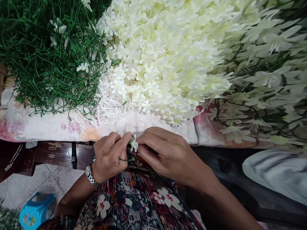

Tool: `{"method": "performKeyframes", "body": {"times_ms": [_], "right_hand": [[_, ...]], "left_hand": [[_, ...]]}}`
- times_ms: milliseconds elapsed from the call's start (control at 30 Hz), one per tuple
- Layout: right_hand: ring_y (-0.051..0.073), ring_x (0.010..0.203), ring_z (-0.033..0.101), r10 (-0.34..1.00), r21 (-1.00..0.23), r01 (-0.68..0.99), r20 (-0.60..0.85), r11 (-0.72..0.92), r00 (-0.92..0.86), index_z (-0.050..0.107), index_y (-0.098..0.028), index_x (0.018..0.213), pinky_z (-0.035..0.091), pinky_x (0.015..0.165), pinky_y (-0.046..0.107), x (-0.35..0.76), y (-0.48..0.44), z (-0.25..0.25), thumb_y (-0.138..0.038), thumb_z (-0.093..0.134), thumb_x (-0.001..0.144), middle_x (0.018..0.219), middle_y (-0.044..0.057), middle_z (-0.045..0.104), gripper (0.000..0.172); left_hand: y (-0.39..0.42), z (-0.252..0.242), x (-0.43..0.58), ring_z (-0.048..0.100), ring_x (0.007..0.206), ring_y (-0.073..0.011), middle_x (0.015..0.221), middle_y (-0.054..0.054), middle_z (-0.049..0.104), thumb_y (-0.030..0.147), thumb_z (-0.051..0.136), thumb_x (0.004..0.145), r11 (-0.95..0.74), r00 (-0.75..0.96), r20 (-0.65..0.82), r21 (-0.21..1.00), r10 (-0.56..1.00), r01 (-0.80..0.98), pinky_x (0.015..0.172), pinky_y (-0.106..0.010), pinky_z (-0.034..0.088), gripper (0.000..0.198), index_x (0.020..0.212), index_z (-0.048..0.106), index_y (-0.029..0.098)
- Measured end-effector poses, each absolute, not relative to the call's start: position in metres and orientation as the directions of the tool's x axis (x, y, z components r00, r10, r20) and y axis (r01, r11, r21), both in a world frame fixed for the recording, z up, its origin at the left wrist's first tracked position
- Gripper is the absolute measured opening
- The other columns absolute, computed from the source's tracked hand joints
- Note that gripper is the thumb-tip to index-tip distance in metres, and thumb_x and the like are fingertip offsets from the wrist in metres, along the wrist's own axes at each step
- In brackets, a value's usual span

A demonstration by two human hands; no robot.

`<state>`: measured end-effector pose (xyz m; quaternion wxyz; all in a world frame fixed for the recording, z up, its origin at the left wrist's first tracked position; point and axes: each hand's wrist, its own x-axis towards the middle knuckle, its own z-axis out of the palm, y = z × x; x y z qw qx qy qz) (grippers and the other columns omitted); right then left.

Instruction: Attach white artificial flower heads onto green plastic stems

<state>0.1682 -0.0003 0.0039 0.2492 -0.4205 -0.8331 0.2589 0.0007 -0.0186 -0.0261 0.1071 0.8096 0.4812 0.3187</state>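
Note:
My left hand, with a watch at its wrist, is closed around a green artificial flower stem. A small white flower sits on the stem between my two hands. My right hand has thumb and forefinger pinched together right beside the petals; what lies between those fingertips is hidden or too small to make out. Beyond my hands lie a heap of white stamens and a large pile of cream-white blossoms.
Green plastic stems are heaped at the back left. Finished-looking white flower sprays lie at the right. A floral cloth covers the table edge. On the tiled floor at lower left stands a blue stool.

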Motion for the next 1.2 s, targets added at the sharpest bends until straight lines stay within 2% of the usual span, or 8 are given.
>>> {"method": "performKeyframes", "body": {"times_ms": [100, 200, 467, 567, 733, 1000, 1200], "right_hand": [[0.011, 0.060, 0.043, 0.833, -0.631, 0.590, 0.171, 0.503, -0.527, 0.053, -0.013, 0.069, 0.036, 0.057, 0.025, 0.168, 0.000, 0.003, -0.013, 0.040, 0.079, 0.060, 0.002, 0.047, 0.016], [0.011, 0.061, 0.044, 0.843, -0.638, 0.586, 0.206, 0.500, -0.496, 0.053, -0.013, 0.069, 0.037, 0.057, 0.024, 0.166, -0.002, 0.002, -0.013, 0.041, 0.079, 0.062, 0.003, 0.049, 0.016], [0.012, 0.067, 0.049, 0.862, -0.691, 0.525, 0.318, 0.496, -0.395, 0.053, -0.011, 0.077, 0.042, 0.062, 0.025, 0.160, -0.011, -0.012, -0.009, 0.047, 0.075, 0.067, 0.005, 0.054, 0.007], [0.012, 0.067, 0.049, 0.863, -0.689, 0.525, 0.337, 0.499, -0.377, 0.053, -0.011, 0.079, 0.043, 0.062, 0.024, 0.158, -0.013, -0.015, -0.007, 0.047, 0.075, 0.067, 0.005, 0.054, 0.008], [0.012, 0.066, 0.049, 0.853, -0.655, 0.557, 0.307, 0.511, -0.421, 0.052, -0.012, 0.077, 0.043, 0.061, 0.024, 0.161, -0.013, -0.014, -0.007, 0.045, 0.075, 0.067, 0.005, 0.054, 0.009], [0.012, 0.064, 0.049, 0.829, -0.604, 0.588, 0.251, 0.538, -0.500, 0.052, -0.013, 0.076, 0.042, 0.059, 0.024, 0.164, -0.008, -0.012, -0.008, 0.043, 0.077, 0.067, 0.005, 0.053, 0.010], [0.012, 0.064, 0.049, 0.812, -0.611, 0.569, 0.237, 0.551, -0.533, 0.051, -0.014, 0.077, 0.042, 0.057, 0.024, 0.164, -0.004, -0.013, -0.009, 0.042, 0.078, 0.066, 0.004, 0.053, 0.010]], "left_hand": [[-0.017, -0.026, -0.003, 0.045, 0.058, -0.0094, 0.069, -0.002, 0.051, 0.006, 0.043, 0.074, -0.555, 0.409, 0.390, 0.429, 0.825, 0.712, 0.050, -0.022, 0.038, 0.035, 0.107, 0.052, 0.014], [-0.016, -0.026, -0.005, 0.044, 0.057, -0.0095, 0.069, -0.002, 0.052, 0.007, 0.043, 0.072, -0.580, 0.437, 0.391, 0.427, 0.810, 0.694, 0.050, -0.022, 0.038, 0.032, 0.102, 0.053, 0.015], [-0.013, -0.026, -0.003, 0.047, 0.058, -0.0082, 0.068, 0.000, 0.050, 0.011, 0.044, 0.077, -0.542, 0.424, 0.340, 0.573, 0.840, 0.615, 0.052, -0.020, 0.039, 0.017, 0.091, 0.053, 0.016], [-0.011, -0.025, -0.003, 0.045, 0.057, -0.0084, 0.066, 0.000, 0.050, 0.011, 0.044, 0.077, -0.533, 0.442, 0.307, 0.586, 0.843, 0.610, 0.052, -0.021, 0.037, 0.014, 0.086, 0.054, 0.015], [-0.009, -0.025, -0.002, 0.038, 0.051, -0.0091, 0.057, 0.001, 0.042, 0.010, 0.043, 0.074, -0.570, 0.483, 0.309, 0.528, 0.819, 0.629, 0.048, -0.023, 0.031, 0.013, 0.074, 0.056, 0.013], [-0.007, -0.027, 0.002, 0.034, 0.049, -0.0113, 0.053, 0.001, 0.039, 0.005, 0.042, 0.062, -0.621, 0.529, 0.326, 0.406, 0.784, 0.670, 0.046, -0.026, 0.028, 0.017, 0.063, 0.055, 0.015], [-0.007, -0.029, 0.004, 0.033, 0.047, -0.0109, 0.051, 0.001, 0.039, 0.005, 0.039, 0.062, -0.618, 0.508, 0.354, 0.402, 0.785, 0.676, 0.045, -0.025, 0.027, 0.016, 0.057, 0.050, 0.016]]}}
